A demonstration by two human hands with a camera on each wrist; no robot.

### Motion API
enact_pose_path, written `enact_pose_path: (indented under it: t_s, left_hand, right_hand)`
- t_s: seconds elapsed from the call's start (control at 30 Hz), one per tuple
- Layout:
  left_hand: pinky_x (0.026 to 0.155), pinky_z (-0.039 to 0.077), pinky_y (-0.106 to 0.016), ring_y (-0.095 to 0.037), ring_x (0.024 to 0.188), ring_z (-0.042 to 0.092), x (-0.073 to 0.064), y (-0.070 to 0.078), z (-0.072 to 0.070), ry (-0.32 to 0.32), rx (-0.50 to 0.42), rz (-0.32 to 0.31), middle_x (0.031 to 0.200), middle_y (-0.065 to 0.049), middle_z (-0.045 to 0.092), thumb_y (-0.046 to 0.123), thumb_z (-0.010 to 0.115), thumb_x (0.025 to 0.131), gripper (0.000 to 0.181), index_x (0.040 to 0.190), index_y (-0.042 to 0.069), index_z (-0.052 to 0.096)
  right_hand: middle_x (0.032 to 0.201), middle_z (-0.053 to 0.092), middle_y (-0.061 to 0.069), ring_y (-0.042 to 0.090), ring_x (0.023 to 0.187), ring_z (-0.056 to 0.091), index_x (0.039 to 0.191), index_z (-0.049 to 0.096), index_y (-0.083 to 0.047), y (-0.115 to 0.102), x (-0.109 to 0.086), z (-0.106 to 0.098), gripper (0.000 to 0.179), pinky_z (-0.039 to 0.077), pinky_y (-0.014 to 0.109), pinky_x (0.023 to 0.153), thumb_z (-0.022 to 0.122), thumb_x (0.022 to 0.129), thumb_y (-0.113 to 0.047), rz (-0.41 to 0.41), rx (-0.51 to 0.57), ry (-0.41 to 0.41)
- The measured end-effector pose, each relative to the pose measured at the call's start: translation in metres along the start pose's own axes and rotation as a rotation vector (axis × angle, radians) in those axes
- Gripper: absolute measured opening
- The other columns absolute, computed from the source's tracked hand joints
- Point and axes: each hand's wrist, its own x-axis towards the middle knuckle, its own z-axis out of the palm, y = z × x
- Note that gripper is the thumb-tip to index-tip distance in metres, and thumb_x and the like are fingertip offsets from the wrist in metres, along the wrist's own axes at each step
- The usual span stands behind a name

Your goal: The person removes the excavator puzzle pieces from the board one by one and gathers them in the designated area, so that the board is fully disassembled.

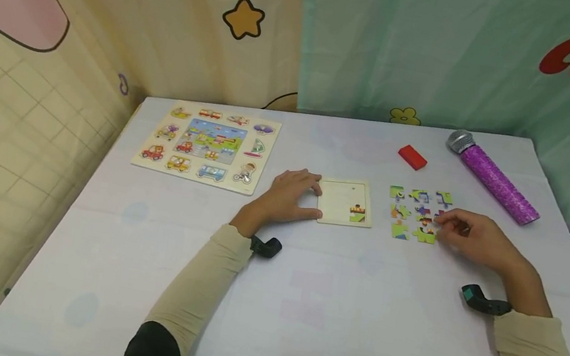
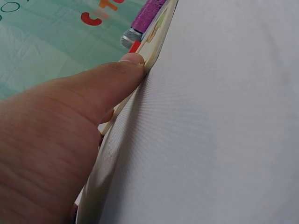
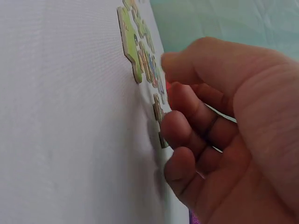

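Note:
My left hand [image 1: 288, 196] holds the left side of a small cream puzzle board [image 1: 337, 199], thumb at its near corner and fingers at the far one. The thumb [image 2: 122, 77] presses against the board's edge in the left wrist view. One jigsaw piece [image 1: 357, 213] lies in the board's near right corner. Several loose jigsaw pieces [image 1: 399, 231] lie in rows to the right. My right hand [image 1: 474, 238] is at the right side of these pieces, fingers loosely bent. In the right wrist view no piece shows between its thumb and fingers; the index fingertip is partly hidden.
A larger vehicle puzzle board [image 1: 189, 169] lies at the back left of the white table [image 1: 345, 322]. Behind the loose pieces is a red block [image 1: 412, 157]. A purple glittery microphone [image 1: 501, 184] lies at the back right. Printed curtains [image 1: 427, 50] hang behind the table.

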Motion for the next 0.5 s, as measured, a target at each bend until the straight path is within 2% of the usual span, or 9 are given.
enact_pose_path:
  t_s: [0.13,0.2,0.27,0.33,0.4,0.5]
  left_hand:
    - [0.120,0.012,-0.048,-0.027,0.151,0.022,0.000,0.000,0.000,0.011,-0.004,0.003,0.159,-0.001,0.038,0.052,0.071,0.091,0.045,0.122,0.020,0.063]
    - [0.120,0.013,-0.049,-0.027,0.151,0.022,0.000,0.001,0.000,0.021,-0.009,0.004,0.159,-0.001,0.039,0.051,0.072,0.091,0.044,0.121,0.020,0.063]
    - [0.120,0.014,-0.049,-0.027,0.150,0.023,0.000,0.002,-0.001,0.030,-0.016,0.005,0.158,-0.001,0.040,0.050,0.073,0.091,0.043,0.120,0.020,0.064]
    - [0.119,0.014,-0.050,-0.027,0.150,0.024,-0.001,0.002,-0.001,0.033,-0.022,0.004,0.158,-0.002,0.040,0.049,0.073,0.091,0.043,0.120,0.019,0.064]
    - [0.119,0.014,-0.049,-0.027,0.150,0.023,-0.001,0.002,-0.001,0.026,-0.021,0.002,0.158,-0.001,0.040,0.049,0.073,0.091,0.043,0.120,0.019,0.064]
    - [0.120,0.014,-0.049,-0.027,0.151,0.022,-0.001,0.001,-0.001,0.013,-0.013,-0.005,0.159,-0.001,0.039,0.050,0.072,0.091,0.043,0.121,0.020,0.064]
  right_hand:
    - [0.087,0.060,0.005,0.013,0.081,0.051,0.110,0.071,-0.004,-0.009,0.003,-0.002,0.016,0.041,0.016,0.065,0.071,0.094,-0.006,-0.015,-0.031,0.119]
    - [0.088,0.061,0.005,0.013,0.081,0.051,0.110,0.071,-0.003,-0.017,0.006,-0.002,0.016,0.042,0.014,0.066,0.072,0.093,-0.005,-0.060,-0.041,0.131]
    - [0.091,0.064,0.004,0.013,0.083,0.054,0.110,0.071,-0.003,-0.026,0.011,0.001,0.018,0.045,0.017,0.070,0.072,0.093,-0.004,-0.119,-0.067,0.097]
    - [0.096,0.067,0.004,0.016,0.088,0.058,0.112,0.070,-0.002,-0.038,0.018,0.007,0.020,0.051,0.024,0.076,0.074,0.092,-0.005,-0.167,-0.095,0.033]
    - [0.103,0.069,0.006,0.021,0.097,0.061,0.114,0.070,-0.002,-0.051,0.027,0.014,0.022,0.054,0.036,0.083,0.074,0.093,-0.008,-0.182,-0.114,-0.051]
    - [0.115,0.069,0.011,0.030,0.110,0.060,0.120,0.068,-0.001,-0.073,0.044,0.029,0.029,0.050,0.052,0.092,0.074,0.093,-0.011,-0.184,-0.132,-0.173]
